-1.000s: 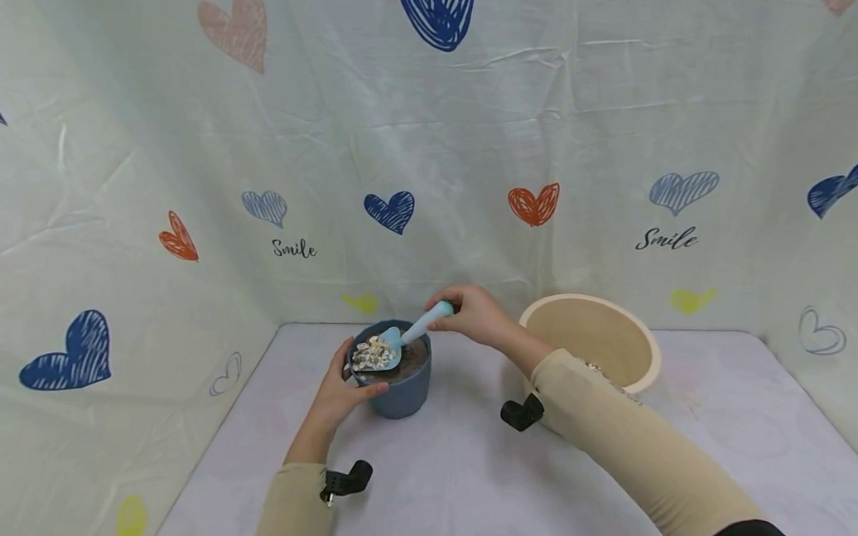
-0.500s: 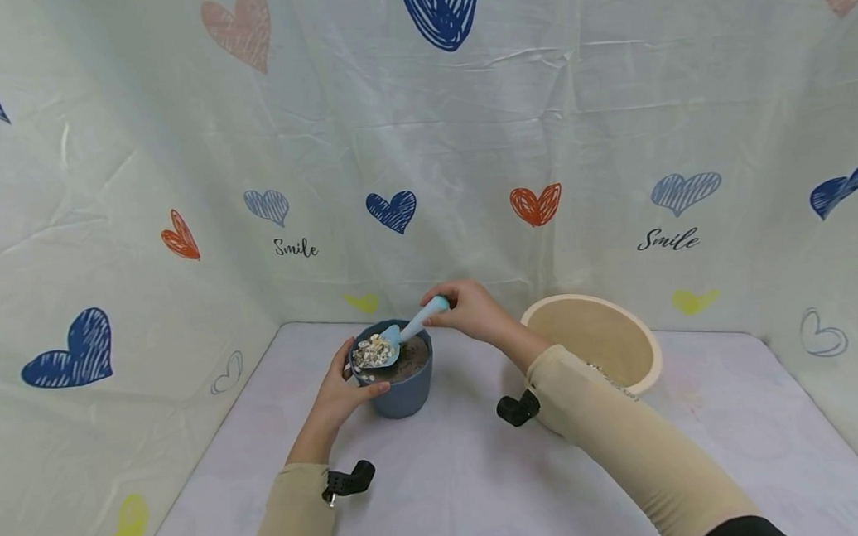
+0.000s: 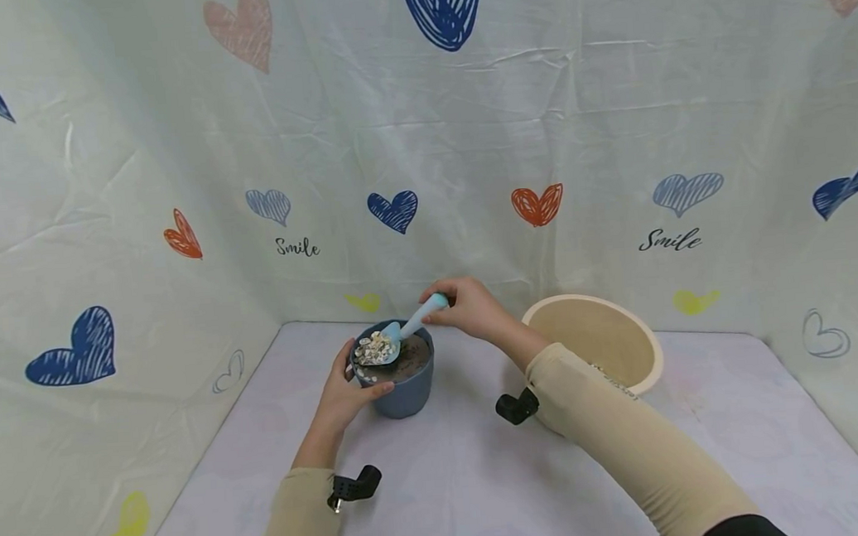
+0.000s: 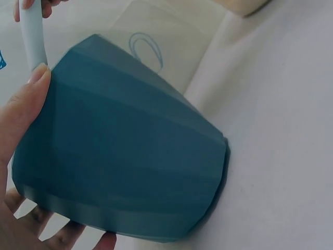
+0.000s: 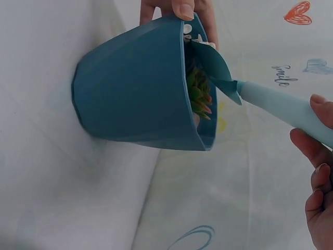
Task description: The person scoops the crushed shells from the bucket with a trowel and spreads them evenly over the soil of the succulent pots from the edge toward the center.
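While the left hand point(image 3: 342, 394) steadies the blue pot point(image 3: 407, 398), its thumb on the near side and its fingers wrapped round the left, the right hand point(image 3: 469, 307) pinches the handle of a pale blue scoop point(image 3: 421, 314) from the right. The pot stands upright on the far part of the tabletop point(image 3: 451, 482), left of centre. Brown soil point(image 3: 413, 359) shows in its right half, and from the right wrist I can see a green, red-tipped succulent point(image 5: 197, 94) just inside the rim. The scoop's blade sits over the left part of the pot's mouth, heaped with pale pebbles point(image 3: 373, 349). To the right stands a wide cream tub point(image 3: 590, 331), partly behind the right sleeve point(image 3: 620, 429); some speckled bits point(image 3: 614, 379) show inside, the rest being hidden.
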`<action>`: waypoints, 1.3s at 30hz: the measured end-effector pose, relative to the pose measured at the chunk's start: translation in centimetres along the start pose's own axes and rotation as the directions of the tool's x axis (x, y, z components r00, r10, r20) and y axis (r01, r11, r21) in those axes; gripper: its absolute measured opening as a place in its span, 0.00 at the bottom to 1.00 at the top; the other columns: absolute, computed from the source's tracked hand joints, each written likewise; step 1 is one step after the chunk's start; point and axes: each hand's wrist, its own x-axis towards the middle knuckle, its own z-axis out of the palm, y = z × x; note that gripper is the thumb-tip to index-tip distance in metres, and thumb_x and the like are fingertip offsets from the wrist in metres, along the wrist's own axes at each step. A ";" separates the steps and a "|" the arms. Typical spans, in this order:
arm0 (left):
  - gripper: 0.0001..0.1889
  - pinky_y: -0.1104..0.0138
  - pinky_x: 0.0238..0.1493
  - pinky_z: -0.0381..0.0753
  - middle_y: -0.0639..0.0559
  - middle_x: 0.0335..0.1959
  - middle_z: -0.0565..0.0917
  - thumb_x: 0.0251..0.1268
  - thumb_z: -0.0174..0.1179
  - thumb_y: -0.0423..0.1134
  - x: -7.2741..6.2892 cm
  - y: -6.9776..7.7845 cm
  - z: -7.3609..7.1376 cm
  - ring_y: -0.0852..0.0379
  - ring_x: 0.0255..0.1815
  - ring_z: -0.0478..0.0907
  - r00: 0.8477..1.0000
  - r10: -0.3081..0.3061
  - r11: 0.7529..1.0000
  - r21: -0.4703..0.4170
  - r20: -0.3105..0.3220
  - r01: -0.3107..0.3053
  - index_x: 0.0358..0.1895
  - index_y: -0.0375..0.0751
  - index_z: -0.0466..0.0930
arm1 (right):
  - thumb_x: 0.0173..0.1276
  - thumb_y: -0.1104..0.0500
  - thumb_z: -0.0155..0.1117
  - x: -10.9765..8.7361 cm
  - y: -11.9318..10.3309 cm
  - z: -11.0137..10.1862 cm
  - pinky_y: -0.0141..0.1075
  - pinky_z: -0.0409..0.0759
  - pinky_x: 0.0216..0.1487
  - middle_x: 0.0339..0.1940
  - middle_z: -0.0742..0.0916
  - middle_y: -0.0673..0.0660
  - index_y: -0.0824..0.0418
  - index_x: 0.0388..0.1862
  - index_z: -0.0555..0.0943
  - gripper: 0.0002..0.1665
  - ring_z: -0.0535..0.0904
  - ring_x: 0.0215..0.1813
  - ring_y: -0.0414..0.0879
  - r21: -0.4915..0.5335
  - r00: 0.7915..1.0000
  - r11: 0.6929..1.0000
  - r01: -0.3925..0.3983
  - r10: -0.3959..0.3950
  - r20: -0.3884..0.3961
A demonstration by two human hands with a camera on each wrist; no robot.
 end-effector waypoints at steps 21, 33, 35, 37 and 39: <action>0.60 0.42 0.66 0.62 0.39 0.78 0.47 0.46 0.78 0.38 -0.4 0.1 0.8 0.34 0.74 0.49 0.999 0.037 0.999 -0.024 -0.028 -0.038 0.79 0.44 0.43 | 0.60 0.62 0.73 -0.8 0.4 -0.9 0.35 0.73 0.33 0.39 0.84 0.53 0.60 0.46 0.86 0.14 0.72 0.32 0.46 -0.019 0.998 0.999 0.045 -0.044 0.051; 0.59 0.39 0.67 0.57 0.37 0.77 0.46 0.52 0.75 0.42 0.4 -0.3 -1.7 0.36 0.75 0.49 0.990 0.044 0.997 0.053 0.138 -0.051 0.79 0.48 0.39 | 0.61 0.62 0.73 -1.2 0.7 -0.8 0.35 0.74 0.33 0.41 0.84 0.53 0.59 0.45 0.87 0.13 0.72 0.34 0.47 0.019 1.000 1.000 0.012 -0.012 0.018; 0.59 0.38 0.67 0.55 0.36 0.77 0.45 0.53 0.75 0.40 0.8 -0.2 -2.4 0.34 0.74 0.49 0.981 0.061 0.996 0.052 0.184 -0.071 0.79 0.48 0.37 | 0.61 0.63 0.73 -1.2 0.7 -0.7 0.35 0.74 0.34 0.42 0.84 0.53 0.59 0.45 0.86 0.13 0.72 0.34 0.47 0.031 1.000 1.000 0.004 -0.004 0.015; 0.59 0.38 0.67 0.55 0.35 0.77 0.44 0.53 0.74 0.38 1.4 -0.3 -3.1 0.33 0.74 0.48 0.968 0.080 0.994 0.051 0.238 -0.095 0.79 0.47 0.36 | 0.61 0.63 0.72 -1.3 0.7 -0.6 0.35 0.74 0.34 0.43 0.84 0.54 0.59 0.46 0.86 0.13 0.72 0.34 0.47 0.041 1.000 0.999 -0.005 0.004 0.010; 0.60 0.38 0.67 0.55 0.36 0.78 0.42 0.53 0.74 0.35 2.1 -0.4 -3.8 0.33 0.74 0.46 0.948 0.100 0.992 0.041 0.302 -0.118 0.79 0.47 0.34 | 0.61 0.63 0.72 -1.3 0.7 -0.5 0.35 0.75 0.35 0.44 0.84 0.54 0.60 0.46 0.86 0.13 0.73 0.35 0.47 0.050 1.000 0.999 -0.005 0.005 0.011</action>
